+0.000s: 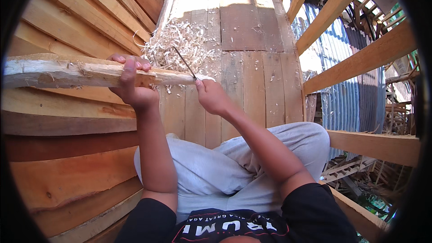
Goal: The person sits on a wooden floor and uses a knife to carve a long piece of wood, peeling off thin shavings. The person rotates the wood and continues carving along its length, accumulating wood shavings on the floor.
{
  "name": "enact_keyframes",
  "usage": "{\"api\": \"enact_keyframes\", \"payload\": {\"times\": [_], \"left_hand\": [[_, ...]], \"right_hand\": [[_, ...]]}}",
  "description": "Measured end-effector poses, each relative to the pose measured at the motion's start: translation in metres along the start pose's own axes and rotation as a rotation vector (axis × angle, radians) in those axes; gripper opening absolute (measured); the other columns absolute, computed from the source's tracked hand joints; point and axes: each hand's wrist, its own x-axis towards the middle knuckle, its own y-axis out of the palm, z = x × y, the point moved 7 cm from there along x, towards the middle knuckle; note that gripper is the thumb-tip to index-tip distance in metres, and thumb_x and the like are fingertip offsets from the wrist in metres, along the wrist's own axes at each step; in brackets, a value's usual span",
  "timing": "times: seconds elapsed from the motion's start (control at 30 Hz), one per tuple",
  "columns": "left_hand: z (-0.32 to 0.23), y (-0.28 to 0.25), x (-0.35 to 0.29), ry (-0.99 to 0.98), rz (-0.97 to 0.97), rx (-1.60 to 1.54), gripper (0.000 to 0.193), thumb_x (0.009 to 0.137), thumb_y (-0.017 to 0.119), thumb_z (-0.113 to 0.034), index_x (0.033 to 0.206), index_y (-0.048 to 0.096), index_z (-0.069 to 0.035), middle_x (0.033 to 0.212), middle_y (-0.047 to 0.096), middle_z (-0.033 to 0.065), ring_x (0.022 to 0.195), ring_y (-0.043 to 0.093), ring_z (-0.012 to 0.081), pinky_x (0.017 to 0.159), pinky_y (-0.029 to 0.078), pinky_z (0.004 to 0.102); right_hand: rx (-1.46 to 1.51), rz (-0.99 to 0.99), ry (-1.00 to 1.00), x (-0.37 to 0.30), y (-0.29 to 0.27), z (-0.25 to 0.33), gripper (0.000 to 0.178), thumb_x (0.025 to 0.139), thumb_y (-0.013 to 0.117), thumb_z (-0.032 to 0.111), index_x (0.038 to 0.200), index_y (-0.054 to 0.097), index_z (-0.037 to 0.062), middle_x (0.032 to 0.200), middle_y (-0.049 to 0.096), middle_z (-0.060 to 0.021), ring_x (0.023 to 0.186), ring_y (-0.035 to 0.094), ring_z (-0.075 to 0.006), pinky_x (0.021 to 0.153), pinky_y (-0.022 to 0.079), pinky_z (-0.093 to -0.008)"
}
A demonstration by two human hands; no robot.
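Note:
A long, pale piece of wood [72, 73] with rough, hewn faces lies crosswise in front of me, running from the left rim to a narrower end near the middle. My left hand [135, 83] is wrapped around it, thumb on the near side and fingers over the far side. In my closed right hand [212, 96] is a knife, at the wood's narrow end. Its thin dark blade [185, 63] points away and to the left, over the shavings; the handle is hidden in my fist.
Curled wood shavings [180, 40] are heaped on the plank floor [231, 81] beyond the wood. A board wall [76, 177] rises close on my left. An open wooden railing [360, 58] stands on the right, with corrugated metal sheets [346, 105] beyond it. My crossed legs [216, 166] are below my arms.

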Motion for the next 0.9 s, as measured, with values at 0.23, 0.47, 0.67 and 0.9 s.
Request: {"api": "enact_keyframes", "payload": {"times": [0.23,0.47,0.67,0.9], "left_hand": [[-0.001,-0.002,0.003,-0.004,0.081,-0.003,0.02,0.08,0.061,-0.017,0.092,0.046,-0.012,0.066,0.045,0.0018,0.06,0.047,0.014,0.062,0.043,0.0297],[-0.005,0.009,-0.006,0.018,0.144,0.017,0.021,0.078,0.061,-0.017,0.092,0.047,-0.012,0.066,0.046,0.0017,0.06,0.047,0.0133,0.062,0.044,0.0287],[-0.001,0.006,0.002,-0.011,0.205,-0.027,0.023,0.078,0.061,-0.02,0.093,0.046,-0.012,0.068,0.045,0.0015,0.061,0.046,0.013,0.062,0.041,0.0287],[0.002,0.002,0.004,-0.017,0.234,-0.156,0.026,0.077,0.062,-0.016,0.095,0.044,-0.009,0.069,0.046,0.0029,0.061,0.047,0.0131,0.061,0.043,0.0282]], "right_hand": [[-0.064,-0.064,0.032,-0.002,0.0,0.004,0.045,0.1,0.038,0.03,0.09,0.063,-0.006,0.088,0.064,-0.0302,0.088,0.061,-0.047,0.081,0.047,-0.0528],[-0.069,-0.033,0.136,-0.009,-0.004,-0.016,0.044,0.099,0.039,0.03,0.09,0.062,-0.0066,0.087,0.064,-0.0307,0.088,0.061,-0.0465,0.081,0.047,-0.0518],[-0.045,0.001,0.115,0.003,0.003,-0.038,0.044,0.1,0.039,0.03,0.092,0.062,-0.0074,0.09,0.063,-0.031,0.09,0.061,-0.0468,0.082,0.046,-0.0509],[-0.072,0.062,0.243,0.0,0.001,-0.055,0.047,0.099,0.037,0.028,0.097,0.061,-0.0132,0.098,0.063,-0.0331,0.098,0.061,-0.0457,0.088,0.046,-0.0507]]}}
